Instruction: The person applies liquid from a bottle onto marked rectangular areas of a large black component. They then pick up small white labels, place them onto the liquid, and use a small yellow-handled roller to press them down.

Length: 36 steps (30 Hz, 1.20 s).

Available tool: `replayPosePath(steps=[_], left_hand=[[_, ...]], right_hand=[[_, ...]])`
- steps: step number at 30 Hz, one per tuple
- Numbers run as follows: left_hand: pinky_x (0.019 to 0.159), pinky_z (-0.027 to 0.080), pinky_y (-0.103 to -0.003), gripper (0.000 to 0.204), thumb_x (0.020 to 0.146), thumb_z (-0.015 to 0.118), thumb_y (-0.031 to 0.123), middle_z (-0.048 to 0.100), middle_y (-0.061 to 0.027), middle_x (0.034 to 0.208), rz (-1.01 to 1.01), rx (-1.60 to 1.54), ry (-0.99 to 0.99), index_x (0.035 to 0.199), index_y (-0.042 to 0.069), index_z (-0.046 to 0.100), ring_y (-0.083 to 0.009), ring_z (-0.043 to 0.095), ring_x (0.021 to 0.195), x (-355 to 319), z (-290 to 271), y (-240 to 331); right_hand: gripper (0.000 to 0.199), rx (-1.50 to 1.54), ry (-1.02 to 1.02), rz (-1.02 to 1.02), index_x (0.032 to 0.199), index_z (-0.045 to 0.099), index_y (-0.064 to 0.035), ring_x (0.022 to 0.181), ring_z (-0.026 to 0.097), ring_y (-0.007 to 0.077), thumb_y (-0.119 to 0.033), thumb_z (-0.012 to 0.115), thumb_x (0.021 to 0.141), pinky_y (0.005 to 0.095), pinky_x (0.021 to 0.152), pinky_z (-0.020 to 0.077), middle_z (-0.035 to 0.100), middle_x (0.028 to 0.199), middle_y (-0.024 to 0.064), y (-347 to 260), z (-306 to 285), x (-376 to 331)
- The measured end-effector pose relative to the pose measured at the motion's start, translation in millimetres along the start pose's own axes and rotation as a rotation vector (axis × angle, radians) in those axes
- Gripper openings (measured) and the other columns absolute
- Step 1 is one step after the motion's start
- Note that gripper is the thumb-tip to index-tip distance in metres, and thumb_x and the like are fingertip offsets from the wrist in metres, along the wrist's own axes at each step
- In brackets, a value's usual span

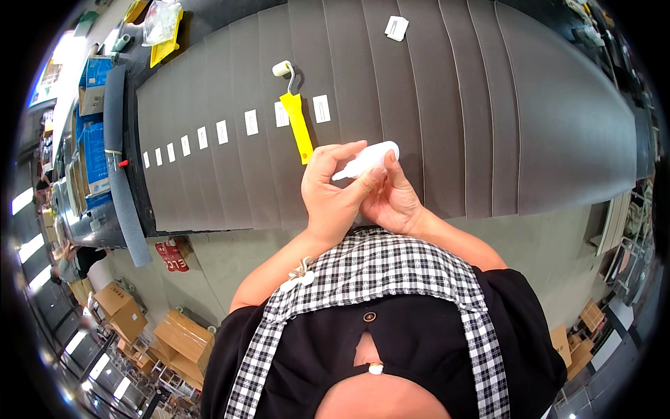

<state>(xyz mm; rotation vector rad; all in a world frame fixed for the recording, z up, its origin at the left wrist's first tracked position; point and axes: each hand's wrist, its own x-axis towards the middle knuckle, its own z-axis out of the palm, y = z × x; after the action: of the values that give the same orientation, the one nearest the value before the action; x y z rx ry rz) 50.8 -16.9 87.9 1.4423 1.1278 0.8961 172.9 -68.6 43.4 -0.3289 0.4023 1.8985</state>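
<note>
A small white squeeze bottle (375, 156) with a narrow pointed nozzle is held at the front edge of a stack of dark grey sheets (460, 105). Its nozzle tilts down to the left. My left hand (332, 183) closes around the nozzle end, with the thumb against the bottle's underside. At the wider end my right hand (395, 201) grips it, thumb pressed on its side; the other fingers are partly hidden. Just beyond my left hand lies a small roller (296, 119) with a yellow handle and a white head. It partly covers one of several white labels (251, 122) set in a row.
Another white label piece (396, 28) lies far back on the sheets. A yellow tray (166, 46) with clear plastic stands at the far left. A grey-blue roll (115, 140) borders the table's left end. Cardboard boxes (183, 342) stand on the floor behind left.
</note>
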Motion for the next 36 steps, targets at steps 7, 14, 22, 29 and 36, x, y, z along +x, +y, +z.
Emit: replayPosePath(steps=[7,14,22,29,36], left_hand=[[0.084,0.048,-0.031,0.065,0.075,0.090,0.023,0.060,-0.0049,0.106,0.092,0.233,-0.109,0.129,0.003,0.059,-0.0160,0.059,0.097,9,-30,-53],[0.084,0.051,-0.039,0.029,0.075,0.081,0.010,0.064,-0.0054,0.099,0.451,0.516,-0.389,0.102,0.010,0.071,-0.0273,0.061,0.094,-1,-26,-88],[0.084,0.051,-0.036,0.027,0.073,0.080,0.007,0.064,-0.0021,0.098,0.456,0.472,-0.392,0.098,0.010,0.070,-0.0227,0.061,0.094,-1,-22,-88],[0.080,0.052,-0.034,0.028,0.070,0.080,0.005,0.063,-0.0009,0.098,0.477,0.447,-0.366,0.096,0.010,0.071,-0.0209,0.061,0.092,2,-23,-97],[0.079,0.052,-0.034,0.027,0.070,0.079,0.004,0.063,-0.0010,0.098,0.463,0.431,-0.380,0.095,0.010,0.071,-0.0209,0.061,0.092,4,-25,-99]], right_hand=[[0.047,-0.110,0.015,-0.278,0.125,0.059,-0.0053,0.108,0.066,0.0184,-0.039,0.072,0.095,0.0299,0.090,0.0599,0.066,0.120,0.0078,-27,-2,43],[0.037,-0.799,0.201,-0.807,0.123,0.062,-0.0022,0.106,0.066,0.0165,-0.012,0.078,0.091,0.0312,0.090,0.0568,0.069,0.113,0.0067,-63,-1,72],[0.035,-1.562,0.190,-1.177,0.110,0.071,-0.0020,0.091,0.070,0.0155,-0.012,0.088,0.081,0.0289,0.077,0.0571,0.073,0.107,0.0073,-70,3,78],[0.035,-1.763,0.141,-1.292,0.106,0.072,-0.0030,0.087,0.071,0.0208,-0.011,0.089,0.077,0.0299,0.074,0.0575,0.074,0.101,0.0087,-77,5,91],[0.037,-1.821,0.115,-1.321,0.107,0.071,-0.0033,0.087,0.071,0.0220,-0.010,0.089,0.075,0.0307,0.073,0.0580,0.075,0.101,0.0092,-76,6,93]])
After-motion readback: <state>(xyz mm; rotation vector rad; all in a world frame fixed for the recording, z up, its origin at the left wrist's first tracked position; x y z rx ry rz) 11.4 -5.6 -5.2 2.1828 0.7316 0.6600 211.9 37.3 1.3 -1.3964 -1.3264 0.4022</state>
